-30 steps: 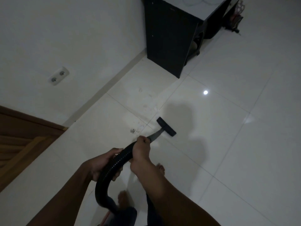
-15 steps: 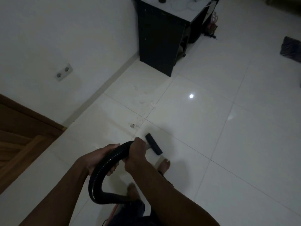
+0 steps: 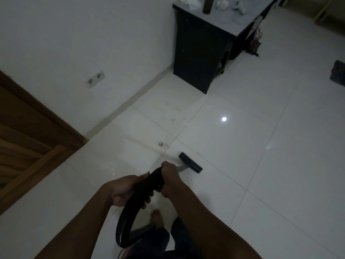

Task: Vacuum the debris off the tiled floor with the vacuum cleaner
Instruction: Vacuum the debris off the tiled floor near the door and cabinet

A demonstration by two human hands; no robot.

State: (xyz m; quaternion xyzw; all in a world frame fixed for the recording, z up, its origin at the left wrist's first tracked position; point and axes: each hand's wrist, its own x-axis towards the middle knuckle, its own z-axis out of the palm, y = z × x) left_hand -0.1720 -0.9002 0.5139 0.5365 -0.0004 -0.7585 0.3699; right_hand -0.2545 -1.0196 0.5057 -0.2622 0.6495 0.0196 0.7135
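Tiled floor: debris between nozzle and dark cabinet

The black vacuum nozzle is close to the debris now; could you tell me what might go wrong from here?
The black vacuum nozzle sits short of the small dark debris clump, so a straight push could scatter it. The black looping hose hangs near the bare foot and may snag. Dim light could hide the pale crumbs.
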